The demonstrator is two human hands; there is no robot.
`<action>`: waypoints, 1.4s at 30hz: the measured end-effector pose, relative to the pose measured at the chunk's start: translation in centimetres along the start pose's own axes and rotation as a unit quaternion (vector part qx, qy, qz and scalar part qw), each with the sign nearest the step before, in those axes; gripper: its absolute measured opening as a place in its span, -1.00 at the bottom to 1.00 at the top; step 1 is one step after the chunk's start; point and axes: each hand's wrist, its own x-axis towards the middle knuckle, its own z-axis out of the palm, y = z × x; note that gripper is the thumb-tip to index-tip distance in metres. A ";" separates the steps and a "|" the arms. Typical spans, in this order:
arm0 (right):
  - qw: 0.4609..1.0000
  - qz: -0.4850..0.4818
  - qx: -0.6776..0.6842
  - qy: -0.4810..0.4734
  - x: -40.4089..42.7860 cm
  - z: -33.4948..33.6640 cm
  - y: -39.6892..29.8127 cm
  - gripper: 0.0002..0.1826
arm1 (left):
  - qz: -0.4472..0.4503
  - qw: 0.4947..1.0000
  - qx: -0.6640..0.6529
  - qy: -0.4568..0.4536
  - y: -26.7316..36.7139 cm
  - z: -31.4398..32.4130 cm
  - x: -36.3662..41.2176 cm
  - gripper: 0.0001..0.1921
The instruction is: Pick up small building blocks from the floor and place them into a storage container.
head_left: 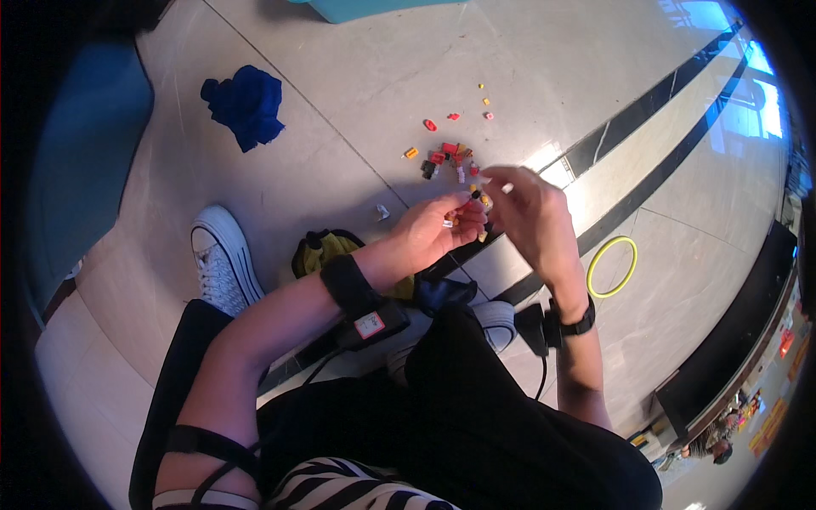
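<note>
My left hand [430, 233] is palm up with its fingers curled around several small plastic toy bricks [454, 220] in red, orange and white. Close on its right, my right hand [532, 213] has thumb and forefinger brought together above the left fingertips. Blur hides whether anything is pinched there. Just beyond both hands, a loose cluster of red, black and yellow toy bricks [449, 153] lies on the tiled floor. Single pieces are scattered farther off, among them a red piece [430, 125], an orange brick [410, 153] and a pink piece [489, 115].
A crumpled blue cloth [245, 108] lies at the upper left, and a teal plastic container [376, 9] at the top edge. To the right is a yellow-green ring [612, 266]. A white sneaker [223, 261] and a yellow fabric item [328, 252] are near my left forearm.
</note>
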 end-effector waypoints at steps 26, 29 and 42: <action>0.999 -0.034 0.002 0.007 0.6 0.5 0.3 -0.85 | 0.017 0.998 0.057 0.013 0.6 0.4 -1.0 -0.74; 0.990 -0.110 -0.067 0.059 2.7 1.2 2.2 -0.74 | 0.001 0.997 0.069 -0.025 0.3 -0.1 -0.6 -0.74; 0.974 -0.096 -0.193 0.069 5.0 3.6 2.9 -0.83 | 0.015 0.997 0.071 0.007 0.2 0.2 -0.9 -0.75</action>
